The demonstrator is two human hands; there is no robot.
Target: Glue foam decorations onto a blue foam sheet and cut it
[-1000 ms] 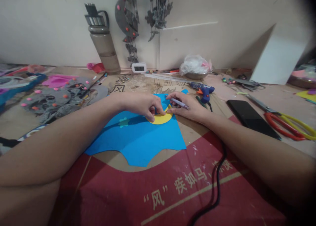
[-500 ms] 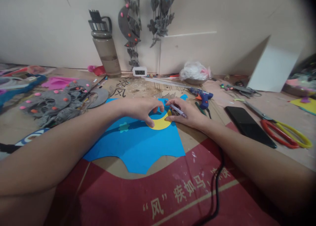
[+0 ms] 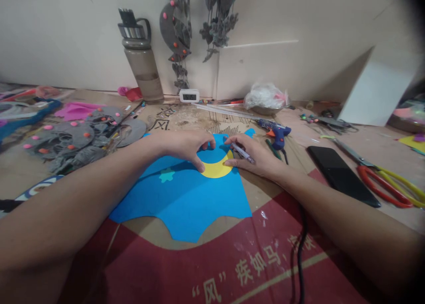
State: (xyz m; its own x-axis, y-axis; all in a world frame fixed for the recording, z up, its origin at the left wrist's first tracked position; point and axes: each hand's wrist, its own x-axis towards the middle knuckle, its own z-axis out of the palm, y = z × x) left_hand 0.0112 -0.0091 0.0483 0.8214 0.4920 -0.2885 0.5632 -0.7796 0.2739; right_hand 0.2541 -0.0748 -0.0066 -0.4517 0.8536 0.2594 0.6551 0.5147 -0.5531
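Observation:
A yellow crescent moon (image 3: 217, 170) lies on a blue sheet (image 3: 186, 202) whose near edge is cut in curves. At the crescent's left side is my left hand (image 3: 191, 146), thumb on or close to its edge and fingers curved apart from the thumb. My right hand (image 3: 254, 153) holds a pale purple pen (image 3: 243, 153) between its fingers, while its thumb rests by the crescent's right end. A small green flower-shaped cutout (image 3: 166, 175) sits on the blue sheet, left of the crescent.
Right of my hands are a blue glue gun (image 3: 278, 133) with a black cord, a black phone (image 3: 341, 175) and red-and-yellow-handled scissors (image 3: 385, 184). Grey felt pieces (image 3: 66, 138) lie to the left. A water bottle (image 3: 142, 69) and a small clock (image 3: 189, 96) stand by the wall.
The view has shifted slightly. My left thumb and fingers have drawn back a little to the left on the crescent; the right hand keeps the pen in much the same place.

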